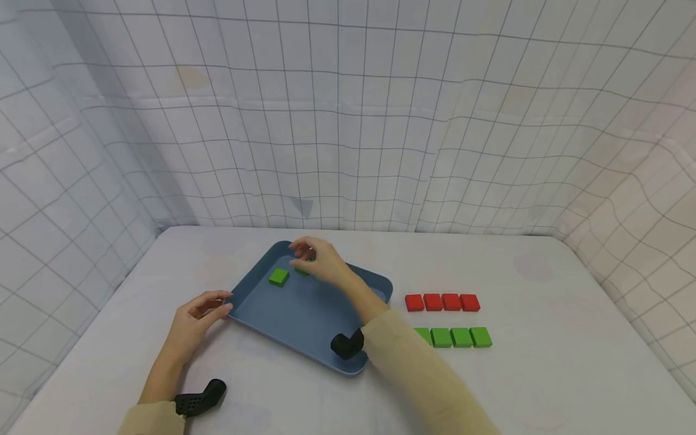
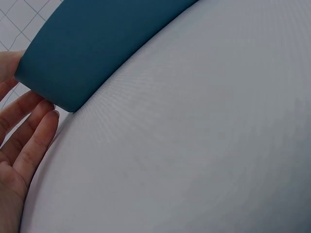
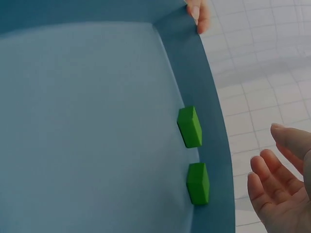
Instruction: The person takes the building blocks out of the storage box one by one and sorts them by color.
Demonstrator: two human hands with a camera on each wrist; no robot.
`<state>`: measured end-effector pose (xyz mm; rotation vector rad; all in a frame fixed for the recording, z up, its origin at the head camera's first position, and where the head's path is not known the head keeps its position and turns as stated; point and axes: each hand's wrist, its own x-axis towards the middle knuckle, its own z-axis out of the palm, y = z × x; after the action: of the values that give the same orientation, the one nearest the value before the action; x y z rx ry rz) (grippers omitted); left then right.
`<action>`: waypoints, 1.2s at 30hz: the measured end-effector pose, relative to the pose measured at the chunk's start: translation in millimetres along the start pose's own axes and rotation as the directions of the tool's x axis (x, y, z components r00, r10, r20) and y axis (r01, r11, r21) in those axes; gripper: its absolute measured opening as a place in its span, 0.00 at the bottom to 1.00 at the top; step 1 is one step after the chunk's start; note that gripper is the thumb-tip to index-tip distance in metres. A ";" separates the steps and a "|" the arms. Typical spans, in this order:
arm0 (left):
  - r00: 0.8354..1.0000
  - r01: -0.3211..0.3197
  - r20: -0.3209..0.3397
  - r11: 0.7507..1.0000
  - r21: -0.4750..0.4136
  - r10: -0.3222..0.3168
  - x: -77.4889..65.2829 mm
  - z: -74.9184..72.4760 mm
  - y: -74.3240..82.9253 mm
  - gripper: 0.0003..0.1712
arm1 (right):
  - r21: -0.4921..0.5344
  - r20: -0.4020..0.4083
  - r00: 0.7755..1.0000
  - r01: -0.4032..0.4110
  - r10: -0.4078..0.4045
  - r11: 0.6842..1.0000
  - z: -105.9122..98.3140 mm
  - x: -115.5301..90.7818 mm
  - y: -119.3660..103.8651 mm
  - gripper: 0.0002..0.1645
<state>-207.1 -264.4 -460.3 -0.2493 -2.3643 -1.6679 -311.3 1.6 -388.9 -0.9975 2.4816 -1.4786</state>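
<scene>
A blue tray (image 1: 310,314) lies at an angle on the white table, its side wall (image 2: 97,53) filling the top of the left wrist view. At its left corner my left hand (image 1: 190,320) holds the rim between thumb and fingers (image 2: 36,133). Two green square blocks sit inside along the far left side: one block (image 1: 279,277) in plain sight, the other block (image 1: 302,269) partly covered by my right hand (image 1: 321,263). That hand hovers over the tray's far edge, thumb and fingers apart (image 3: 279,179), nothing between them. Both blocks (image 3: 189,127) show fully in the right wrist view.
Right of the tray, several red blocks (image 1: 442,302) form a row. Nearer me runs a row of several green blocks (image 1: 461,337), its left end partly behind my right sleeve (image 1: 418,368). White grid-patterned curtains (image 1: 337,151) surround the table's back and sides.
</scene>
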 end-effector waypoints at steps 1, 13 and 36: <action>1.000 -0.002 0.000 1.000 0.001 0.002 0.0 -0.2 -0.3 0.15 | 0.001 0.003 1.000 -0.002 0.002 1.000 2.5 0.9 0.5 0.21; 1.000 0.001 0.001 1.000 0.002 -0.001 0.7 -0.2 -1.2 0.15 | -0.033 0.008 0.998 -0.057 0.057 0.998 28.2 8.5 11.5 0.22; 1.000 0.010 -0.002 1.000 0.018 -0.010 0.4 -0.4 -0.1 0.16 | -0.248 0.035 0.996 -0.075 0.087 0.966 49.9 8.2 22.1 0.25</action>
<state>-207.5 -264.8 -460.1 -0.2325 -2.3824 -1.6496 -309.2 -33.8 -431.3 -0.9387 2.6850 -1.1310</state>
